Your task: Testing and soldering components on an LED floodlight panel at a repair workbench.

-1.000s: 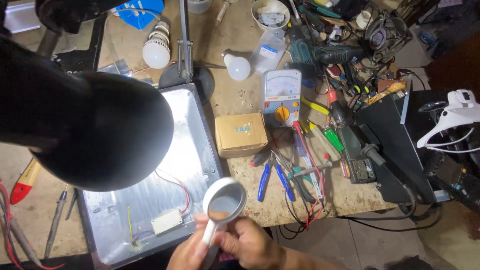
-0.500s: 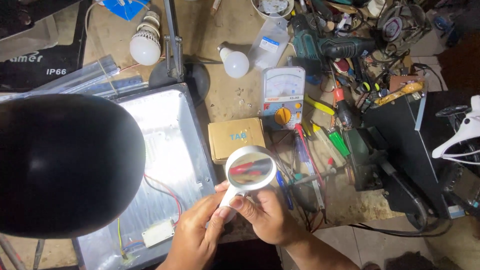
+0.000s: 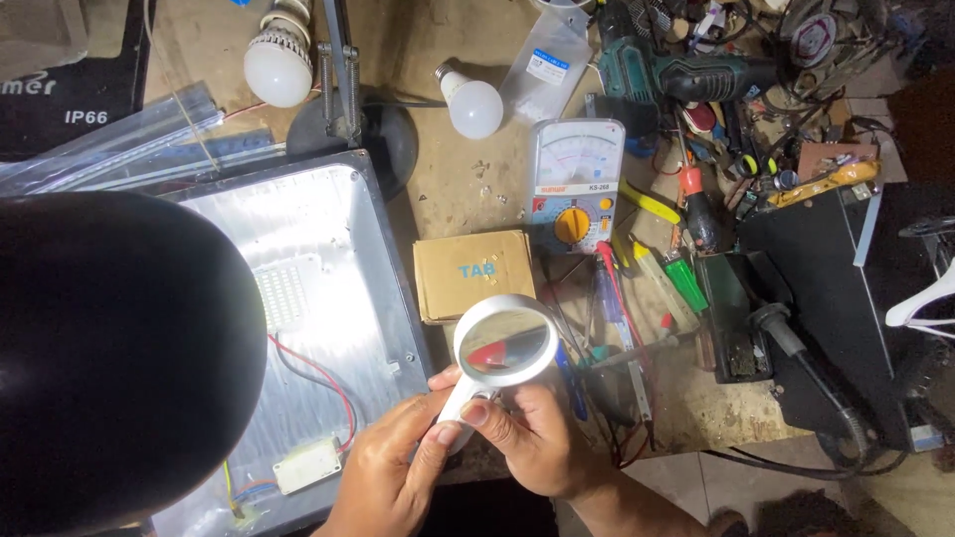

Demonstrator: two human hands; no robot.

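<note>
White plastic round-lens magnifying glass [image 3: 502,348]: circular lens in white rim, short white handle running down-left from rim. Lens face tilted up toward camera, shows red and dark reflection. Held aloft just below small brown cardboard box [image 3: 474,274], lens overlapping box's lower right corner. Handle gripped from both sides: left hand [image 3: 393,477] fingers on handle's lower left, right hand [image 3: 537,438] thumb and fingers on handle just under rim. Handle mostly hidden by fingers.
</note>
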